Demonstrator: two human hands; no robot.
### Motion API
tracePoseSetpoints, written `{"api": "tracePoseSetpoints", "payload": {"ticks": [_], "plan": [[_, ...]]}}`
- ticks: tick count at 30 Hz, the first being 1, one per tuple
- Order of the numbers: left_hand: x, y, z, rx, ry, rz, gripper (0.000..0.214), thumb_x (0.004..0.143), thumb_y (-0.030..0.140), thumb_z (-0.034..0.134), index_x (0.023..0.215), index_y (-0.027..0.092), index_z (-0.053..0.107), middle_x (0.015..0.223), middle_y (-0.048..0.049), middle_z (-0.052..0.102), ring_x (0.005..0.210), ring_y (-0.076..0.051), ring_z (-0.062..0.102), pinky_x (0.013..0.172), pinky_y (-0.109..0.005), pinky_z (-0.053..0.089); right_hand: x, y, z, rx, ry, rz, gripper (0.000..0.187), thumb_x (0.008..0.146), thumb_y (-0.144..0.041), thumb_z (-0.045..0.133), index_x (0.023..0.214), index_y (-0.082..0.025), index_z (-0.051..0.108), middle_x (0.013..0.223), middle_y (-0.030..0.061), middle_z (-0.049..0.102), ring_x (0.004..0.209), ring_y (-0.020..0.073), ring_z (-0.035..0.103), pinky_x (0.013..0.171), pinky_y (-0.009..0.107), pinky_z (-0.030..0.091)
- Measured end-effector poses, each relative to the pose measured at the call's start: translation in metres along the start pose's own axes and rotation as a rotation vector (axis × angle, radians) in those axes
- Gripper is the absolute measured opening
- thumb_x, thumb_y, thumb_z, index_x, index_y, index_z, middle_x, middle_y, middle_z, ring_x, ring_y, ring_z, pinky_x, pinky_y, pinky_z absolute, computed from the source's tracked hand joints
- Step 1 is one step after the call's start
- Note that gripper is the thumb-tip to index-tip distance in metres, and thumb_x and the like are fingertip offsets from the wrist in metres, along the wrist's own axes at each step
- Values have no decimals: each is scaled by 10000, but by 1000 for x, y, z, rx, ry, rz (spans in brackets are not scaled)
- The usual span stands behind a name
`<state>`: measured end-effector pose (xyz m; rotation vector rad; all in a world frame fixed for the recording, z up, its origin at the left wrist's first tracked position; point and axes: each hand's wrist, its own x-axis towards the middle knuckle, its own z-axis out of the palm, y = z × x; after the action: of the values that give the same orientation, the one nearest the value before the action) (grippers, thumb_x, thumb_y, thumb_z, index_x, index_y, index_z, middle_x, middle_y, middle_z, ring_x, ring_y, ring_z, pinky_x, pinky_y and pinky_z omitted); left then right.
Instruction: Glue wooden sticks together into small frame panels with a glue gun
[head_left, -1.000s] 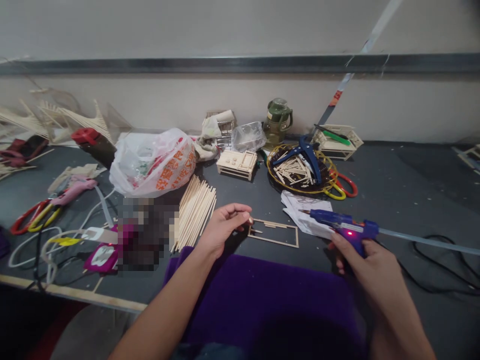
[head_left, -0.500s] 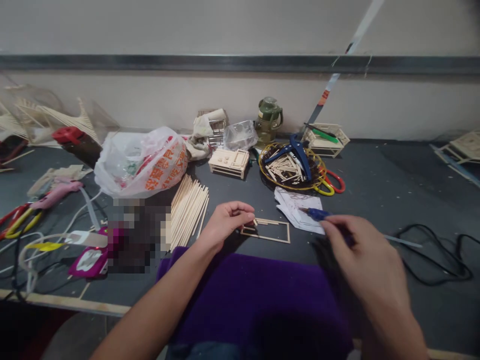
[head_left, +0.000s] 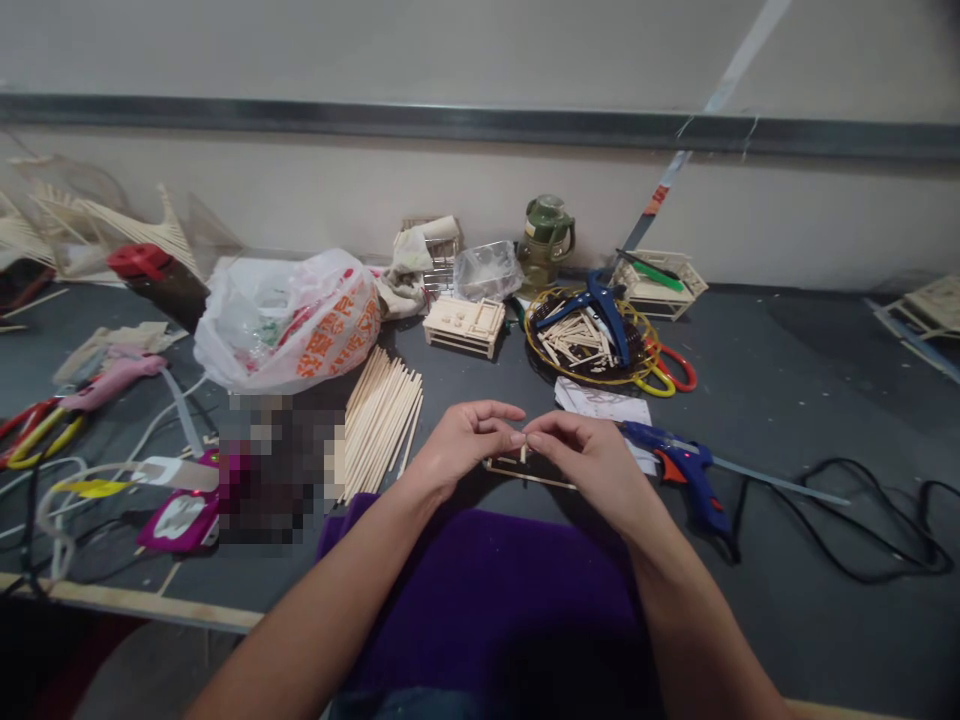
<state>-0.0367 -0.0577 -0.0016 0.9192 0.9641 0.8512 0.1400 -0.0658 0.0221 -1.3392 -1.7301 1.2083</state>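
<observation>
My left hand (head_left: 474, 445) and my right hand (head_left: 592, 460) meet at the fingertips over a thin wooden stick frame (head_left: 536, 480) lying on the dark tabletop. Between the pinched fingertips a short piece of wooden stick (head_left: 523, 454) shows, and both hands seem closed on it. My right hand covers much of the frame's right side. To the right of that hand, a blue glue gun (head_left: 694, 470) with an orange trigger rests on the table, its nozzle hidden behind the hand. Folded white paper (head_left: 611, 402) lies just beyond my right hand.
Long wooden sticks (head_left: 382, 425) lie left of my hands. Behind are a small wooden model (head_left: 465, 325), a basket (head_left: 534, 358) of short sticks and a plastic bag (head_left: 292, 325). A black cable (head_left: 862, 560) loops at right; purple cloth (head_left: 487, 590) covers the front edge.
My right hand has let go of the blue glue gun, now on the table, and moved left to join my left hand at the short stick. My left hand stays nearly in place.
</observation>
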Motion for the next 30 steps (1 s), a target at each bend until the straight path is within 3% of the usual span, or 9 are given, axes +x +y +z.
{"api": "tracePoseSetpoints", "payload": {"ticks": [12, 17, 22, 30], "plan": [[-1, -2, 0, 74, -2, 34, 334, 702, 269, 724, 1002, 142, 648, 750, -33, 684, 665, -123, 602, 663, -259, 432, 0, 7, -6, 58, -89, 24, 178, 808, -327, 568, 792, -169, 647, 692, -4, 609, 613, 111, 513, 554, 220, 378], [-4, 2, -14, 556, 136, 242, 99, 757, 242, 659, 823, 173, 685, 791, -24, 658, 716, -135, 577, 685, -273, 431, 2, 20, -10, -49, -23, 82, 175, 783, -311, 549, 744, -168, 642, 642, -15, 568, 554, 101, 461, 507, 219, 337], [-8, 0, -15, 1110, 68, 357, 68, 790, 213, 625, 782, 216, 692, 817, -14, 620, 850, -177, 551, 763, -312, 419, 6, 29, -4, -177, -3, 110, 188, 772, -304, 519, 701, -173, 634, 558, -30, 509, 533, 110, 439, 495, 226, 307], [-9, -6, -9, 1456, 12, 427, 118, 839, 213, 574, 846, 209, 692, 814, -34, 586, 844, -196, 496, 702, -303, 395, 7, 29, 1, -399, -5, 110, 220, 799, -286, 457, 719, -198, 643, 590, -3, 568, 569, 138, 494, 522, 237, 316]]}}
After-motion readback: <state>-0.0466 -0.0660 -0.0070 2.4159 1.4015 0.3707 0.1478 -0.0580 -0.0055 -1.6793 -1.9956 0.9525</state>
